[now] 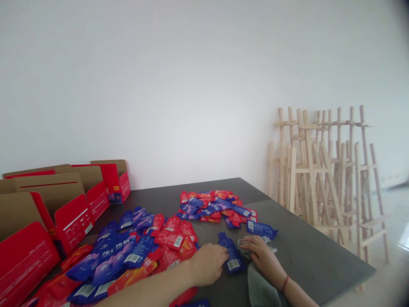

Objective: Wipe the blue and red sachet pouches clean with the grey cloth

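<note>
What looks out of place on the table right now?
The crumpled grey cloth under the right hand looks odd: it's the one thing on the table that isn't a sachet or carton, lying beside the loose blue and red sachets.

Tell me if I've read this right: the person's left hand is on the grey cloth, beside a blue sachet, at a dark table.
Not quite: it is the right hand that is on the grey cloth, as the head view shows, beside a blue sachet at a dark table.
</note>
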Demonstrator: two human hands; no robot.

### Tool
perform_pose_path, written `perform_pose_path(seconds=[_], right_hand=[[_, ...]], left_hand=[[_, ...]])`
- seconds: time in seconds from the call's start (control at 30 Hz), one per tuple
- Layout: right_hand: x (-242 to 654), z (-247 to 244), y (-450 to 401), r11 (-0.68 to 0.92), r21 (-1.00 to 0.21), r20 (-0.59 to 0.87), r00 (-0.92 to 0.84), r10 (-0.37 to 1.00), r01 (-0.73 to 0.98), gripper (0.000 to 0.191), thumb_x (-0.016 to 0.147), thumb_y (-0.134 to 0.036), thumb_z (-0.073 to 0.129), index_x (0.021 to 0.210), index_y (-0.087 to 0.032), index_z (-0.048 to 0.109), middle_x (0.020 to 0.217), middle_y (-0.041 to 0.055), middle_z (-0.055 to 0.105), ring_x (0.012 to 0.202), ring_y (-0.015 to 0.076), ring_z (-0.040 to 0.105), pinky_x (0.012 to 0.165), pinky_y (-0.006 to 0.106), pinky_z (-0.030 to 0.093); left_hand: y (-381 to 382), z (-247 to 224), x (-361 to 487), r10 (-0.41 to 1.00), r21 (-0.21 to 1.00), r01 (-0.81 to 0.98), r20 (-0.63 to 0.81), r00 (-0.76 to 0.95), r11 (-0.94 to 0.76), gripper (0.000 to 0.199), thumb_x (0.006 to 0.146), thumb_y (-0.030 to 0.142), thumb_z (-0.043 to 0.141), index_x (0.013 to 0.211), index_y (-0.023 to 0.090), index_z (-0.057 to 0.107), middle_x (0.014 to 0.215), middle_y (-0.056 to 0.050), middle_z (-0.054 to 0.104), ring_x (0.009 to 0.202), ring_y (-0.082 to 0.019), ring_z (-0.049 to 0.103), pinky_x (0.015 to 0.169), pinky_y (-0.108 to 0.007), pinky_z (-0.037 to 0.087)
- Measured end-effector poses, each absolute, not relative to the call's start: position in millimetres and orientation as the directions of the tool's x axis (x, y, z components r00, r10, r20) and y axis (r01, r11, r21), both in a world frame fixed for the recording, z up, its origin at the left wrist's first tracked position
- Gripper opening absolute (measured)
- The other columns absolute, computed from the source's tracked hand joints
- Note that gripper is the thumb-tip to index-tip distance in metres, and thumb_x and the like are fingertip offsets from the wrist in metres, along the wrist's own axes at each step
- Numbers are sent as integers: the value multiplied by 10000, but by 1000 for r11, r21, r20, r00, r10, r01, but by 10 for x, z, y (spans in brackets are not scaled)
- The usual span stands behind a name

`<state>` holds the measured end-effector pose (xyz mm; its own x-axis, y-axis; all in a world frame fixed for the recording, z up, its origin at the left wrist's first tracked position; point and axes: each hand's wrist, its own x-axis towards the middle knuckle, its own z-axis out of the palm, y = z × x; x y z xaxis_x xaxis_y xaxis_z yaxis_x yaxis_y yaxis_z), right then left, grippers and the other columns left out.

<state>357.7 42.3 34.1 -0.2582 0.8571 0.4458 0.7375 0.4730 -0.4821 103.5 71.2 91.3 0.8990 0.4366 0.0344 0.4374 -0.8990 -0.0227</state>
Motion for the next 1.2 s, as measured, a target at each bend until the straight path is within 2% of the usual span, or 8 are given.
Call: perform_pose_path(seconds=[0.1,0.2,0.37,0.57,0.77,0.9,1.07,1.2], right_hand=[[3430,423,360,538,-449,400,-378,835,713,546,727,-20,428,1101,-258,745,1232,71,677,1177,239,561,1040,403,440],[3231,516,399,591,-323,276,-524,806,739,556,728,3,449,1090,-288,754,1199,32,698,1144,227,564,1005,361,444],[3005,645,859,436,-42,107,-430,896,899,475,867,-17,454,1159,-264,737,1192,66,704,1131,252,570,928,351,473],[2885,683,1177,424,33,95,-425,900,905,348,926,-62,473,1115,-179,741,1157,146,698,1138,312,567,885,404,485],[3129,517,548,636,-77,208,-611,764,768,340,956,-137,542,1217,-290,698,1257,49,693,1171,266,552,996,406,435],[3267,427,165,662,-180,243,-620,746,727,396,961,-111,509,1227,-333,700,1239,31,705,1108,245,580,955,381,446],[3247,457,447,588,-242,235,-541,807,772,495,842,2,450,1078,-301,762,1187,36,708,1120,231,572,983,367,443],[3280,428,933,427,-268,286,-352,891,864,562,733,21,443,1147,-219,738,1154,81,693,1123,247,568,990,367,455]], left_hand=[[600,773,932,421,66,418,41,906,-906,510,883,237,550,1384,159,491,1408,-130,566,1254,-290,556,996,-429,489],[547,725,957,460,70,458,18,888,-886,469,856,235,552,1314,133,542,1302,-148,614,1168,-303,600,941,-430,517],[516,624,1096,506,-35,505,-22,863,-863,485,817,254,612,1267,79,569,1137,-176,639,996,-311,638,835,-431,542],[488,534,1220,547,-107,537,-104,831,-837,451,809,291,660,1192,56,622,1095,-200,637,963,-312,634,775,-413,542],[474,576,1208,562,-91,554,-117,819,-827,544,814,326,681,1274,50,589,1172,-207,635,1024,-323,624,804,-423,541],[485,533,1243,553,-88,546,-126,824,-833,570,783,330,694,1278,64,595,1152,-212,639,1015,-337,627,782,-440,543],[502,540,1284,553,-163,533,-128,823,-830,434,803,345,666,1148,81,666,1050,-204,658,915,-318,650,694,-415,532],[547,723,1292,531,-214,499,-132,837,-840,323,826,349,662,1019,93,697,966,-169,676,860,-295,671,696,-410,527]])
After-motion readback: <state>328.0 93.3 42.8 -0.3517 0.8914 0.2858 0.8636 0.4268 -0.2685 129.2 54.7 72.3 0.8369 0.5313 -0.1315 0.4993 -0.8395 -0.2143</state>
